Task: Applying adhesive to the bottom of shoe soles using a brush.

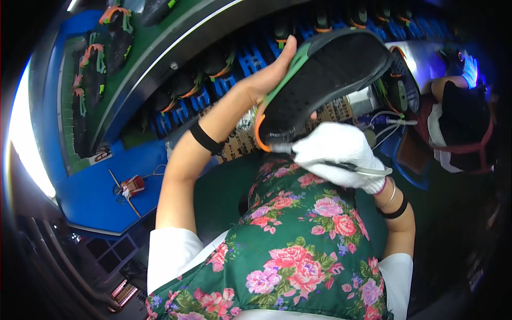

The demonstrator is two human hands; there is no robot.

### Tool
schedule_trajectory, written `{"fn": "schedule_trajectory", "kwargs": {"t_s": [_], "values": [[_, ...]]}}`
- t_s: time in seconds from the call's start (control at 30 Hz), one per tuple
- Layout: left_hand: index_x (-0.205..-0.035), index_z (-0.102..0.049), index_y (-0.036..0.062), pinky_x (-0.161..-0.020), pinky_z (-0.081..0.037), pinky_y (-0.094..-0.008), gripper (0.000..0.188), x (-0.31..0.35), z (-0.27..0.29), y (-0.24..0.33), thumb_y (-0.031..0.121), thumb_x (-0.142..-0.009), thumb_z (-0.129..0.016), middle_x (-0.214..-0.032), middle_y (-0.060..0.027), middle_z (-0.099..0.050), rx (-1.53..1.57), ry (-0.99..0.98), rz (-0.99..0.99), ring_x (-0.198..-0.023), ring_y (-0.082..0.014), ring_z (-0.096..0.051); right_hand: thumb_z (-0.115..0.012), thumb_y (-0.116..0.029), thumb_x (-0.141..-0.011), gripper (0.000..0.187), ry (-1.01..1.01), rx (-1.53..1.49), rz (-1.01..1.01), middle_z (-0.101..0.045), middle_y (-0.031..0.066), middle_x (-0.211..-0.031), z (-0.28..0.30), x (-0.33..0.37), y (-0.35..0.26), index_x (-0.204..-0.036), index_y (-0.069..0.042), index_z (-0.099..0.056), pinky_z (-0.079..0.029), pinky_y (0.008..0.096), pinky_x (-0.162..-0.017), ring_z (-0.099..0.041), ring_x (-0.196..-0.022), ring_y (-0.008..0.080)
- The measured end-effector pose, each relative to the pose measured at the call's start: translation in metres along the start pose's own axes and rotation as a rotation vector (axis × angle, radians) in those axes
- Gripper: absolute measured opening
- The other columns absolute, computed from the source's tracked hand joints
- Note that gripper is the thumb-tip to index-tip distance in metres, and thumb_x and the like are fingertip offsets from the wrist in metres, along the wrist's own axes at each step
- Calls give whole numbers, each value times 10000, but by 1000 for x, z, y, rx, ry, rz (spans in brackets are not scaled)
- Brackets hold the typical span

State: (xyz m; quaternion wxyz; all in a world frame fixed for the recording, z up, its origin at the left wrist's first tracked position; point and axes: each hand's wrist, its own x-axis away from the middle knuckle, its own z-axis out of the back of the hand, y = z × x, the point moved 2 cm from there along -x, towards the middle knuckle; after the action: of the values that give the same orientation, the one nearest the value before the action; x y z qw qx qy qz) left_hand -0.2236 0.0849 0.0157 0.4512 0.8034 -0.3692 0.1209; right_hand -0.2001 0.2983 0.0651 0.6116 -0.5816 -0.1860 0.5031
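Observation:
A black shoe (325,80) with a green and orange edge is raised in front of me, its broad dark bottom facing me. My left hand (274,72) is bare and grips the shoe along its green side; the thumb shows, while most of the fingers are hidden behind it. In a white knit glove, my right hand (338,154) closes around a slim brush (365,170) with a grey handle. The brush's pale tip touches or nearly touches the orange-edged end of the shoe. Another black shoe (397,88) stands just right of the held one.
Blue racks (250,58) carrying several dark shoes run behind the held shoe. More shoes (93,64) lie on the green surface at upper left. A blue table (80,197) holds a small red container (133,185) and a thin stick. At right, a co-worker's gloved hand (469,70) shows under blue light.

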Motion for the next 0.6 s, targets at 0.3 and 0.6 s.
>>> {"fn": "schedule_trajectory", "kwargs": {"t_s": [0.3, 0.6], "values": [[-1264, -641, 35, -914, -595, -430, 454, 1, 9, -81, 391, -1092, -417, -1109, -113, -718, 537, 174, -226, -981, -214, -719, -791, 15, -790, 162, 494, 186, -205, -774, 139, -992, 24, 10, -8, -950, -3, -774, -581, 334, -818, -746, -899, 228], [-1398, -531, -13, -972, -597, -450, 453, 18, -11, -110, 320, -1100, -460, -1314, -226, -639, 287, 57, -176, -1147, -360, -676, -796, 25, -753, 195, 377, 388, -92, -774, 122, -963, 20, 17, -6, -931, -52, -775, -570, 341, -769, -734, -848, 252]]}}
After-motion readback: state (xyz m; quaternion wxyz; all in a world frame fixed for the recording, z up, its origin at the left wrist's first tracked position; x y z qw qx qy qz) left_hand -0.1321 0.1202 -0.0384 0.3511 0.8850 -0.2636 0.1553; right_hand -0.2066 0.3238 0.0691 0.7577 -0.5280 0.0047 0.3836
